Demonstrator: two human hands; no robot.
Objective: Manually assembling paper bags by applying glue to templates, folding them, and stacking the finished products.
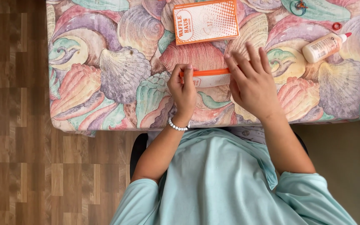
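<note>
A folded orange-and-white paper piece (208, 76) lies on a table covered with a seashell-patterned cloth (117, 75). My left hand (183, 88) pinches its left end, thumb and fingers closed on the orange edge. My right hand (251, 81) lies flat over the piece's right end with fingers spread, pressing it down. A bead bracelet (177, 125) is on my left wrist.
A flat orange-and-white printed card (205, 21) lies further back. A white glue bottle (324, 46) with a red tip lies on its side at the right, a small red cap (336, 26) near it. Scissors with teal handles (298, 6) show at the top edge. Wooden floor is at the left.
</note>
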